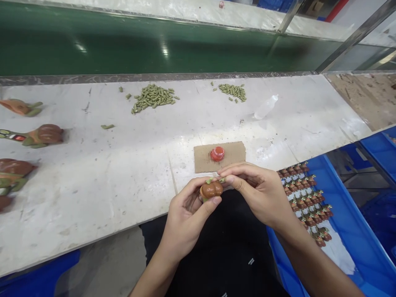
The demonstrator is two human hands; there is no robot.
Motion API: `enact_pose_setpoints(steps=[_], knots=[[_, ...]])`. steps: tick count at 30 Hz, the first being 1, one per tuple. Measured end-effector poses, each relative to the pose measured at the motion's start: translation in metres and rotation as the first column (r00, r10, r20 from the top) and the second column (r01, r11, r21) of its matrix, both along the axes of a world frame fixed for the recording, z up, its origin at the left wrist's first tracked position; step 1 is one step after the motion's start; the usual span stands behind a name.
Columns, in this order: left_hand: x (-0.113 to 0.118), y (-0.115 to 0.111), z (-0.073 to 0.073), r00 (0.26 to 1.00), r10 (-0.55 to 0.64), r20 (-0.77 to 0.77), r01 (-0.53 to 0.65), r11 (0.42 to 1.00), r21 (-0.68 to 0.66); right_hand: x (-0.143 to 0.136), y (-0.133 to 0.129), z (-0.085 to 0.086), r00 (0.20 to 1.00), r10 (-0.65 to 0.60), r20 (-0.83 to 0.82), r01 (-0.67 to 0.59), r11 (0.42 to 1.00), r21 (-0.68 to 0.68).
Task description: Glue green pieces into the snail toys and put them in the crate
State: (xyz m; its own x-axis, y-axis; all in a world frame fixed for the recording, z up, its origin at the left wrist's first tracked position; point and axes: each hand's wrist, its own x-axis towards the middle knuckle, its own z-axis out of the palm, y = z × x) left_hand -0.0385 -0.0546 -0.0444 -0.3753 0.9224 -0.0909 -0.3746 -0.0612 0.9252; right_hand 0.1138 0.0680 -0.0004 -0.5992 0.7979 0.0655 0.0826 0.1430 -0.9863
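Note:
A small glossy brown figure with green parts [212,189] is held near the table's front edge. My left hand [188,218] wraps its fingers and thumb round the figure. At the figure's upper right, my right hand [258,192] pinches a small green piece [222,180] between thumb and fingertips, against the figure. Just beyond the hands lies a piece of brown cardboard [202,159], with a red cap or small pot [218,153] on it.
Two piles of green pieces [154,97] [233,91] lie at the table's back. A translucent bottle [266,107] lies right of them. Larger brown-and-green figures [49,134] are at the left. A blue tray [346,218] at the right holds rows of small figures.

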Motion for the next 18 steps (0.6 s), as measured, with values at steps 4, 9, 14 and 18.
enact_pose_setpoints(steps=[4,9,14,18], knots=[[0.0,-0.0007,0.0018,1.0,0.001,-0.012,-0.001,1.0,-0.004,0.0011,-0.0003,-0.0023,1.0,-0.008,0.016,0.007,1.0,0.015],[0.0001,-0.0013,0.0044,1.0,-0.006,-0.029,0.005,0.999,-0.034,0.0013,-0.001,0.0003,0.996,0.03,0.083,-0.043,0.986,0.162],[0.0024,-0.0032,0.0002,0.998,0.007,-0.056,-0.009,0.999,-0.037,0.0002,-0.0038,0.0003,0.991,0.068,0.113,-0.095,0.961,0.258],[0.0038,-0.0071,-0.0039,0.995,0.021,-0.1,-0.024,0.999,-0.022,0.0,-0.0033,-0.0048,0.991,0.097,0.094,-0.12,0.952,0.282]])
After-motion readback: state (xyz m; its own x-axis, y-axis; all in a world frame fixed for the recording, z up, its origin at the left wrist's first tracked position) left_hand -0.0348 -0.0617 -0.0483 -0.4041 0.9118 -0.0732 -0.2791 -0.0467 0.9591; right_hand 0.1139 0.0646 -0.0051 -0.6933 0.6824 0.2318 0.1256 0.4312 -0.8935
